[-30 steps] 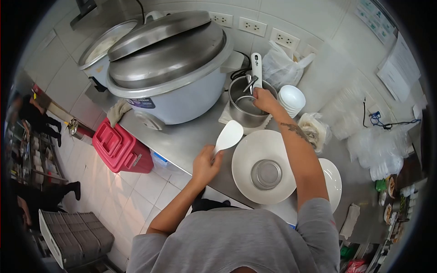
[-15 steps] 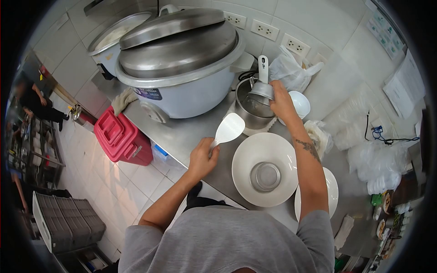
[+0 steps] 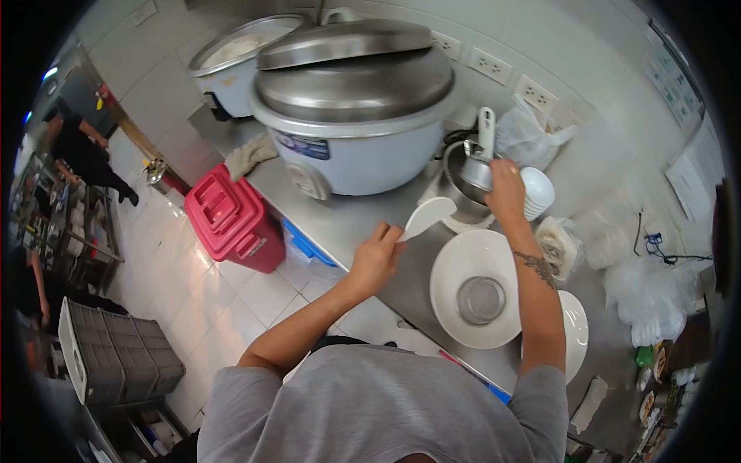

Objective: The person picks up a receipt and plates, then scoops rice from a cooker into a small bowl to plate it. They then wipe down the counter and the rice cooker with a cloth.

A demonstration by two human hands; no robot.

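My left hand (image 3: 376, 261) grips a white rice paddle (image 3: 430, 217) by its handle, its blade pointing toward the metal pot. My right hand (image 3: 507, 189) has its fingers on a small metal cup (image 3: 478, 174) at the mouth of the steel pot (image 3: 468, 207). A white handle (image 3: 486, 127) rises from the pot; what it belongs to is hidden. Below my right forearm lies a wide cream plate (image 3: 448, 289), with a small round metal mould (image 3: 481, 301) on it. Part of a second plate (image 3: 573, 332) shows beyond the forearm.
A large rice cooker (image 3: 363, 158) with tilted lids stands at the back; another cooker (image 3: 224, 85) is behind it. White stacked bowls (image 3: 539, 191) and plastic bags (image 3: 532, 135) sit right of the pot. A red bin (image 3: 235, 220) stands on the floor. People work far left.
The view has swung, so things appear farther right. The paddle has turned more edge-on in my left hand. My right hand is still at the pot, with the metal cup tilted differently.
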